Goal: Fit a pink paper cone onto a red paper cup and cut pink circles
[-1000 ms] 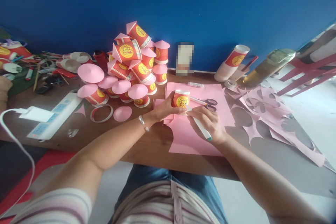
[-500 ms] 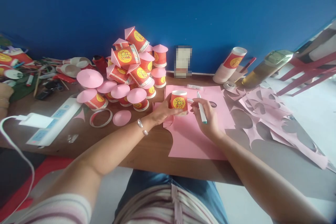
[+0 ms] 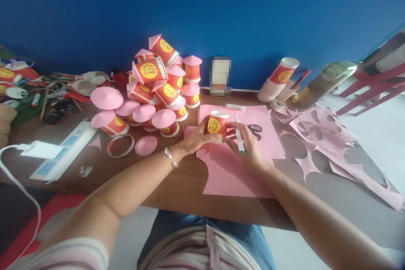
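Upright above the pink paper, a red paper cup with a yellow emblem is gripped by my left hand, thumb across its lower front. My right hand holds a white marker, its teal end pointing down toward me; the fingertips of that hand reach the cup's right side. Behind my right fingers lie black-handled scissors on the paper, their blades partly hidden. A small white tube-like item rests at the paper's far edge.
Left of the paper rises a pile of red cups with pink cone tops. A tape roll, a pink disc and a power strip lie nearer. Pink offcuts, stacked cups and a bottle stand right. Another person's hand shows far left.
The cup has turned a little, its emblem shifting left. My right hand has moved its fingers in to the cup's side, uncovering more of the scissors' handles.
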